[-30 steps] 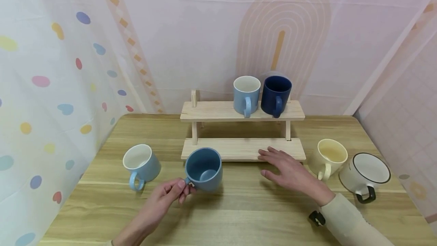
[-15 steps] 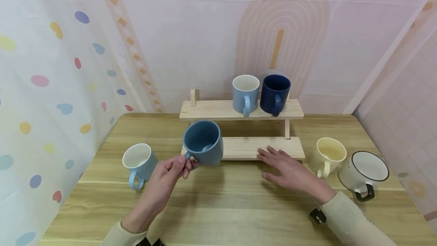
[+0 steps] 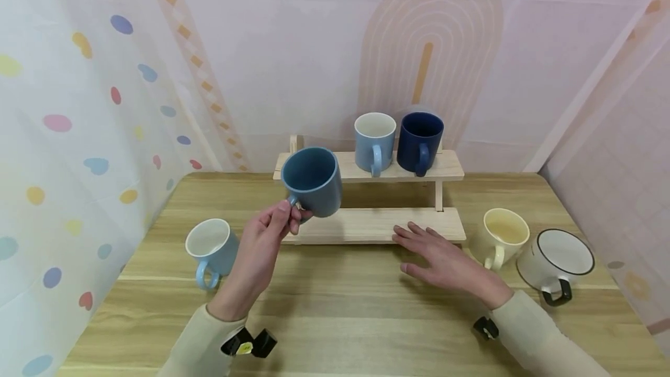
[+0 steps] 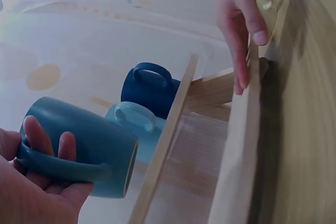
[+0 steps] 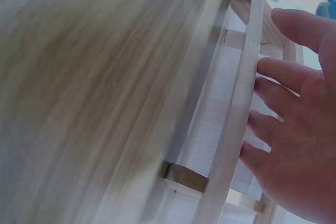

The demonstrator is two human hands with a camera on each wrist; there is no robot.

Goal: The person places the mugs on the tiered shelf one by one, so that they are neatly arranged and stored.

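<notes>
My left hand (image 3: 264,243) grips the handle of a teal-blue mug (image 3: 319,191), raised in front of the left part of the wooden two-tier rack. In the left wrist view the fingers curl through the mug's handle (image 4: 63,169). On the rack's upper shelf (image 3: 345,164) stand a light blue mug (image 3: 374,144) with a white inside and a navy mug (image 3: 419,144), side by side at the right. My right hand (image 3: 439,258) lies with spread fingers at the front edge of the lower shelf (image 3: 361,226); in the right wrist view its fingertips (image 5: 262,66) meet that edge.
Another light blue mug (image 3: 214,249) stands on the wooden table (image 3: 335,330) at the left. A cream-yellow mug (image 3: 502,237) and a white mug with a black rim and handle (image 3: 555,260) stand at the right. A patterned curtain (image 3: 293,45) hangs behind the table.
My left hand has lifted the teal-blue mug from low over the table up to the height of the upper shelf. My right hand keeps its place at the lower shelf.
</notes>
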